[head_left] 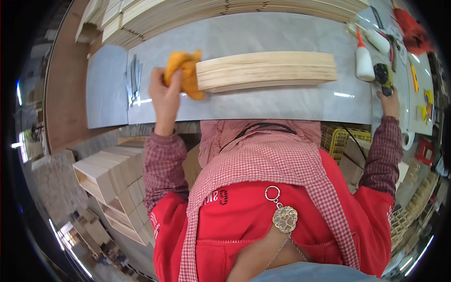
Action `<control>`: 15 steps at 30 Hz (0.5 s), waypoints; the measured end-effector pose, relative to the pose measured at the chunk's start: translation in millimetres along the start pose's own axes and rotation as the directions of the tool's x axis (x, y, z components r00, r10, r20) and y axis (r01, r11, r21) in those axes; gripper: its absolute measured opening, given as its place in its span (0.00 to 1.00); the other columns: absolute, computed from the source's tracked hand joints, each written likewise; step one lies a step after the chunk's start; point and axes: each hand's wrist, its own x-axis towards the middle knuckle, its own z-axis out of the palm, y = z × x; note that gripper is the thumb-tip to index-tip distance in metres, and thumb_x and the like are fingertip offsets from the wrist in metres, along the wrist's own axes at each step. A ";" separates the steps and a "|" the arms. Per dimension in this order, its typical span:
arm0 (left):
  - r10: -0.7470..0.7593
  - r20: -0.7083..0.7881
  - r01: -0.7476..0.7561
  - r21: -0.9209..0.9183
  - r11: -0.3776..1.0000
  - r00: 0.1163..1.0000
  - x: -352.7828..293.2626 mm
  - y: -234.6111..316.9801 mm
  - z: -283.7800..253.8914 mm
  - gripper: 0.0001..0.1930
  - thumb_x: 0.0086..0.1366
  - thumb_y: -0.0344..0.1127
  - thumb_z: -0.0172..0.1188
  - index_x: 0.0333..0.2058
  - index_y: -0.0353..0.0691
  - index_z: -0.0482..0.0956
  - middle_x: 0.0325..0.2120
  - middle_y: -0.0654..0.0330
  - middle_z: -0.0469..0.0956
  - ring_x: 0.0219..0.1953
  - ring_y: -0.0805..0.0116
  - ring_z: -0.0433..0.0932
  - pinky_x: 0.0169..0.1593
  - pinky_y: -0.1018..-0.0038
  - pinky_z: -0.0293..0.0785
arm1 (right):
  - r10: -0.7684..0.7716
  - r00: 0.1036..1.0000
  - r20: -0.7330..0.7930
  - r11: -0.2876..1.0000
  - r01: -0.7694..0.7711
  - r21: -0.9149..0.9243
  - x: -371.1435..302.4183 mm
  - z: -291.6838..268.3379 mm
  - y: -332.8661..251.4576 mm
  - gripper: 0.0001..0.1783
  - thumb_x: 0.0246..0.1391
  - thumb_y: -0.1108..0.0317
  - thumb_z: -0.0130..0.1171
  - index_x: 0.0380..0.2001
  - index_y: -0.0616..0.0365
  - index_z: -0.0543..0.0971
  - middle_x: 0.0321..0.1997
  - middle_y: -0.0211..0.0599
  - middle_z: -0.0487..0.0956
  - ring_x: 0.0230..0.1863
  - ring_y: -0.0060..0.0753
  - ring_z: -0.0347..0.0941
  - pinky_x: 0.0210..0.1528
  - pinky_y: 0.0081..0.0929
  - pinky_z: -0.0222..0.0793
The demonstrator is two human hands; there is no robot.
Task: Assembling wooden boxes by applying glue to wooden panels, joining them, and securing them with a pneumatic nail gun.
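In my left hand point(164, 96) is a crumpled orange cloth point(187, 73), pinched between thumb and fingers. The cloth lies against the left end of a long pale wooden box point(268, 69), whose open side, if any, is hidden. Far to the right, my right hand point(389, 101) has its fingers closed on the near end of a yellow-and-black power tool point(383, 79). The tool's exact kind is hard to make out. Just left of it a white glue bottle point(363, 63) with a red nozzle lies on the grey tabletop point(291, 105).
Long wooden pieces point(225, 10) are stacked along the back. Thin metal strips point(135, 77) lie at left. A second white bottle point(377, 41), a red bag point(411, 30) and a yellow pen-like item point(415, 77) sit at right. Wooden boxes point(110, 169) stand below left.
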 end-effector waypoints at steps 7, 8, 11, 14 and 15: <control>0.365 0.076 -0.321 0.661 0.678 0.928 4.7 -37.1 -38.4 0.10 0.58 0.34 0.61 0.34 0.36 0.72 0.32 0.56 0.71 0.33 0.63 0.71 0.38 0.71 0.69 | 0.174 0.985 -0.022 0.979 -0.175 -0.106 -16.7 -15.0 -12.2 0.41 0.44 0.51 0.61 0.61 0.51 0.61 0.51 0.45 0.76 0.48 0.53 0.73 0.48 0.41 0.68; 0.305 0.094 -0.287 0.673 0.682 0.948 -0.4 -40.8 -40.3 0.10 0.58 0.34 0.61 0.35 0.36 0.73 0.34 0.56 0.71 0.34 0.62 0.71 0.39 0.71 0.69 | 0.175 0.984 -0.035 0.981 -0.177 -0.077 -12.7 -10.5 -9.7 0.41 0.44 0.52 0.61 0.61 0.52 0.61 0.51 0.46 0.75 0.49 0.52 0.72 0.49 0.41 0.67; 0.175 0.126 -0.212 0.702 0.679 0.976 0.0 -50.6 -38.2 0.11 0.57 0.35 0.62 0.37 0.37 0.74 0.37 0.54 0.71 0.38 0.60 0.71 0.42 0.70 0.69 | 0.173 0.983 -0.058 0.984 -0.174 -0.024 -16.3 -5.3 -18.3 0.41 0.45 0.54 0.63 0.61 0.53 0.62 0.52 0.48 0.74 0.50 0.50 0.72 0.50 0.40 0.67; 0.322 0.123 -0.293 0.776 0.558 0.939 2.6 -54.1 -34.0 0.13 0.57 0.35 0.62 0.39 0.37 0.75 0.41 0.55 0.70 0.41 0.60 0.70 0.46 0.71 0.68 | -0.223 0.951 -0.216 0.974 0.226 -0.011 -32.1 -42.1 -60.6 0.38 0.45 0.52 0.63 0.59 0.54 0.65 0.52 0.45 0.74 0.50 0.47 0.71 0.51 0.38 0.66; 0.355 0.118 -0.292 0.822 0.489 0.927 -5.0 -52.9 -44.4 0.13 0.57 0.35 0.62 0.40 0.38 0.75 0.42 0.55 0.70 0.43 0.60 0.70 0.47 0.71 0.68 | -0.366 0.897 -0.250 0.925 0.380 0.009 -40.7 -45.6 -86.8 0.38 0.45 0.51 0.63 0.58 0.55 0.67 0.52 0.43 0.75 0.50 0.47 0.71 0.52 0.37 0.66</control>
